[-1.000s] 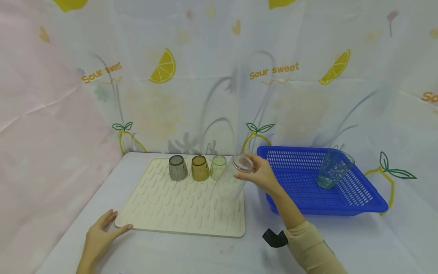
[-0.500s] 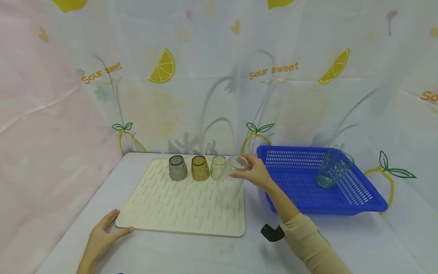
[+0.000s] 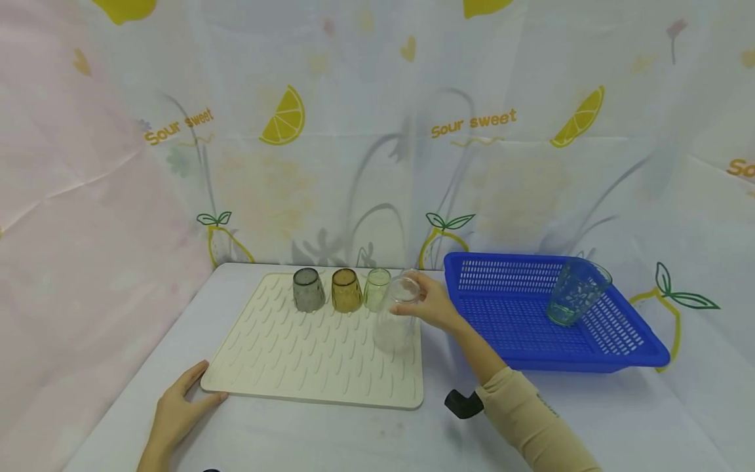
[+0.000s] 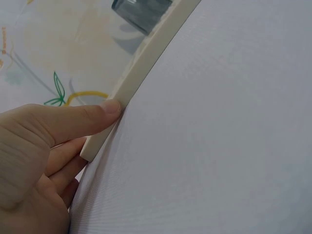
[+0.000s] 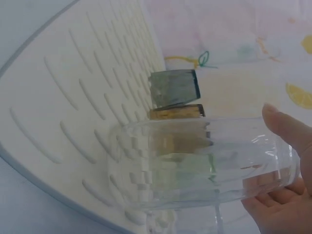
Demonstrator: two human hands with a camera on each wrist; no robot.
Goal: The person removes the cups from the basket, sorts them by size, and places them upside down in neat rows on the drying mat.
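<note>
My right hand grips a tall clear drinking glass around its base. The glass hangs upside down, its mouth close over the right part of the cream drying mat. Three short glasses stand upside down along the mat's back edge: a grey glass, an amber glass and a pale green glass. At the mat's front left corner my left hand rests with straight fingers along the side. Its thumb presses the front edge in the left wrist view.
To the right of the mat stands a blue plastic basket. A blue-green patterned glass leans inside it. White cloth covers the table, and a lemon-print curtain hangs behind. A black camera mount sticks out near the right sleeve.
My right hand has moved slightly left and lower with the clear glass, which has tilted closer to vertical. My left hand has stayed at the mat's corner, shifting only slightly.
</note>
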